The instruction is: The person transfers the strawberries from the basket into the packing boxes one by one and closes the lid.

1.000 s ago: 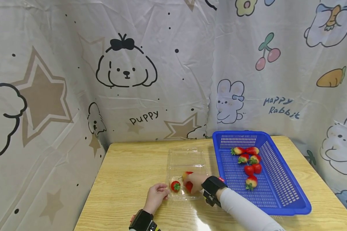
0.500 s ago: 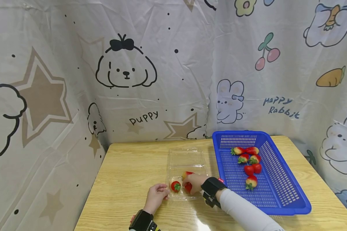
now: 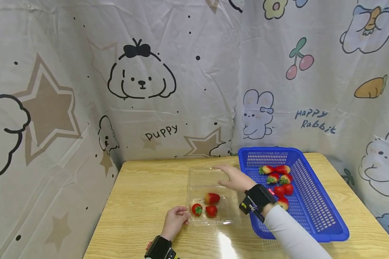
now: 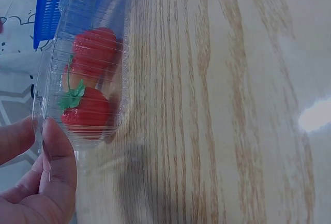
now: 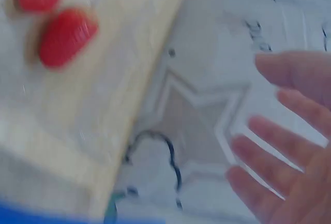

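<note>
A clear plastic clamshell box (image 3: 225, 212) lies unfolded on the table with three strawberries in its near half. One strawberry (image 3: 197, 209) shows its green leaves, another (image 3: 211, 211) sits to its right, and a yellow-and-red one (image 3: 212, 198) lies behind them. My left hand (image 3: 176, 218) pinches the box's left rim between thumb and finger, as the left wrist view shows at the rim (image 4: 44, 94). Above the box's far half, my right hand (image 3: 236, 178) holds nothing; its fingers (image 5: 269, 141) are spread in the right wrist view.
To the right stands a blue plastic basket (image 3: 325, 201) with several strawberries (image 3: 286, 178) inside. My right forearm passes over its near left edge. A patterned curtain (image 3: 181, 90) hangs behind the wooden table (image 3: 142, 194).
My right hand has let go of the strawberry in the box's near half, then moved up and to the right. My left hand keeps its place at the rim.
</note>
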